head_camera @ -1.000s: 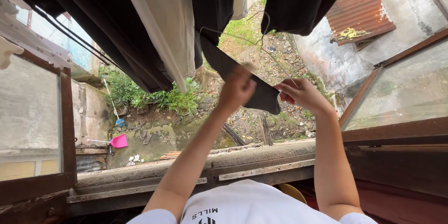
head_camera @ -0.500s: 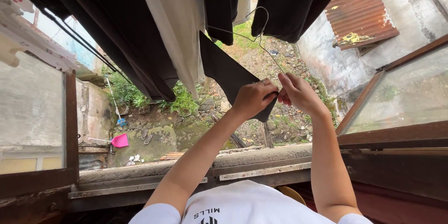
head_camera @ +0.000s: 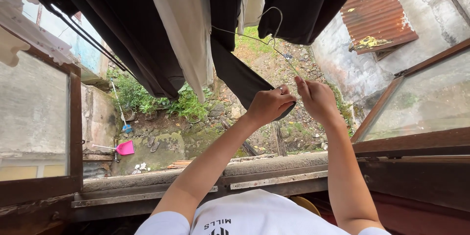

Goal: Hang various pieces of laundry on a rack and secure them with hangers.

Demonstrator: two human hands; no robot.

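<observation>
Both hands out open window over sill [head_camera: 274, 164]: left hand [head_camera: 268, 106] pinches dark cloth [head_camera: 240, 75], right hand [head_camera: 318, 100] grips wire hanger [head_camera: 274, 39]; rubble yard [head_camera: 235, 122] below.

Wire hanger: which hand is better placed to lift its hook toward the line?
Probably the right hand: its fingers pinch the wire hanger just below the hook. The left hand grips the dark garment lower down, so it is busy.

I see thin bare metal wire in the hanger [head_camera: 272, 44], matt black cloth [head_camera: 245, 80] on it, rough weathered wood on the window frame [head_camera: 75, 132], and rusty corrugated sheet on the roof [head_camera: 379, 12].
</observation>
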